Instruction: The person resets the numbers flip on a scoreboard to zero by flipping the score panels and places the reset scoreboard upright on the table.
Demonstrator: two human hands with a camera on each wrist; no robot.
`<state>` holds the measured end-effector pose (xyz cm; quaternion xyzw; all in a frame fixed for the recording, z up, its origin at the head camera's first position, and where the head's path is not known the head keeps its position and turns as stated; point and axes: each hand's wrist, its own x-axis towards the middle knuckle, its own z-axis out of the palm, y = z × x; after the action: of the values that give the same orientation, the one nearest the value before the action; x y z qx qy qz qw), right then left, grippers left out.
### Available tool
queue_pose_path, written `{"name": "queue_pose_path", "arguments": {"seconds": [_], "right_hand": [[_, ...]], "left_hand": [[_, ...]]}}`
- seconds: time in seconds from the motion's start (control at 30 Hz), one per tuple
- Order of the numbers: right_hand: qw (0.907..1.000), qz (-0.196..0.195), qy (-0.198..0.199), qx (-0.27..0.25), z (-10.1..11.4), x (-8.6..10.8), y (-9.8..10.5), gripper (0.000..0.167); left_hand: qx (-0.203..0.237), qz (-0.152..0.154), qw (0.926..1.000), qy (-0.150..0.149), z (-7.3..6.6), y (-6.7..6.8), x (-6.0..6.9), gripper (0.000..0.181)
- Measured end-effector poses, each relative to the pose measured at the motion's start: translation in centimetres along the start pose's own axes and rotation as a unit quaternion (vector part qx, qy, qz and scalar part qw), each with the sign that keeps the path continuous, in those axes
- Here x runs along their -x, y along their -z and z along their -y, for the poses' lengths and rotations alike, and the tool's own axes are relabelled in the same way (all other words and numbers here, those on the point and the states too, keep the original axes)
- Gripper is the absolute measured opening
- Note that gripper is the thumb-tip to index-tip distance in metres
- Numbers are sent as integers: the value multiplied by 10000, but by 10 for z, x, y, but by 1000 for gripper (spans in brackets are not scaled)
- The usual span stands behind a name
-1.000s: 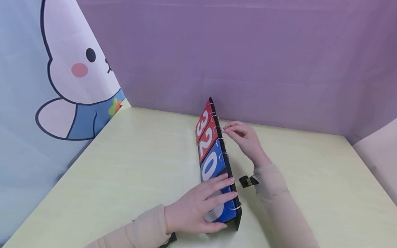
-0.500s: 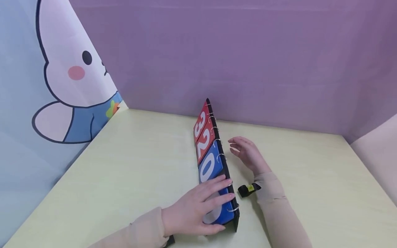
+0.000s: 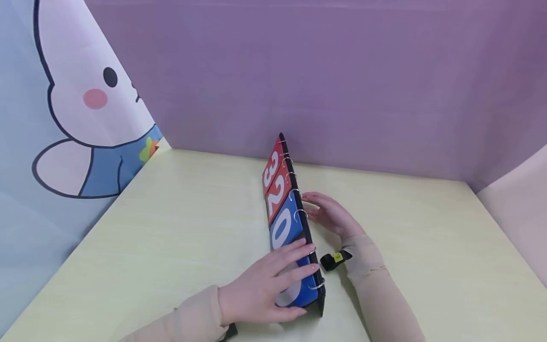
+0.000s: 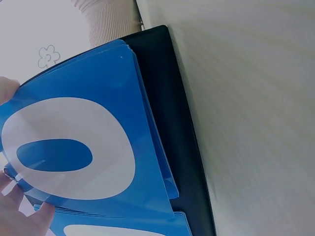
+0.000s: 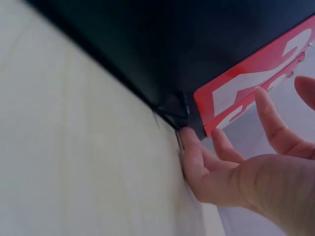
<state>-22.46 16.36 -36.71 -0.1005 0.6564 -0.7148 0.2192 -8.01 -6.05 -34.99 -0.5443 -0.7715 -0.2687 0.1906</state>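
Note:
A flip scoreboard with a black ring-bound frame stands like a tent on the table. Its far half carries a red 3 card and a red 2 card; blue 0 cards hang on the near half. My left hand rests over the nearest blue card, fingers spread toward the top edge and thumb by the near end. Behind the board is my right hand, fingers loosely bent, its fingertips partly hidden in the head view. One fingertip touches or nearly touches the black panel's edge in the right wrist view.
The pale table extends on both sides of the scoreboard. A purple cloth backdrop rises close behind its far end, and a blue cloth with a cartoon animal hangs at left. A black strap sits at the right wrist.
My right hand has left the far rings, dropped back toward me, then moved left to behind the board's middle. The left hand stays on the blue card. The whole view has shifted slightly.

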Motion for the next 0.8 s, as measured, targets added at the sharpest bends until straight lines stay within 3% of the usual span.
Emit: {"name": "queue_pose_path", "arguments": {"seconds": [0.33,0.57,0.8], "right_hand": [[9999,-24,29,-108,-3,-3,1,22],[9966,468,419,-525,-10,-6,8,27],[9973,-110,-47,-719,-4,-3,0,23]], "left_hand": [[-53,-23,10000,8,1,0,1,78],[-14,19,10000,51,0,2,1,77],[-26,-30,10000,7,0,2,1,77]]}}
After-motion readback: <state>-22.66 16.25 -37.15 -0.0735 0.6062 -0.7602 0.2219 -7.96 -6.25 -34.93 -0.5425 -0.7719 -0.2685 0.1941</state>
